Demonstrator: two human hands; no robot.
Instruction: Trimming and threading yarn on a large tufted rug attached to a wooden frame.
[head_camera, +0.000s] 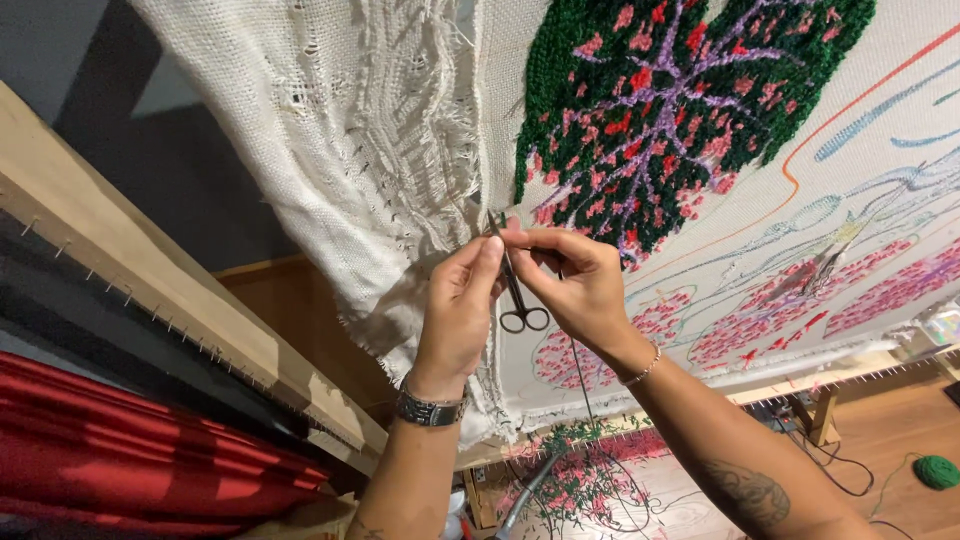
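both hands are raised to a stretched white backing cloth (800, 260) pinned on a wooden frame (150, 290). the left hand (455, 310) has thumb and fingers pinched together near the cloth's edge, seemingly on a thread end, though the thread itself is too fine to make out. the right hand (570, 285) has its fingers closed around the middle of a small pair of scissors (512, 290), points up by the left fingertips, finger loops hanging free below. whether the blades are parted i cannot tell.

above the hands a tufted leaf motif (680, 100) in green, pink and purple looks fully filled in. to the right, several pink patches (880, 290) are partly worked, and blue and orange drawn outlines (850, 130) remain bare, so the tufting appears well short of finished and the trimming sits at one spot by the edge. a loose frayed white cloth (360, 140) hangs at left, red fabric (120, 450) lies below, and a ball of green yarn (937, 471) rests on the floor.
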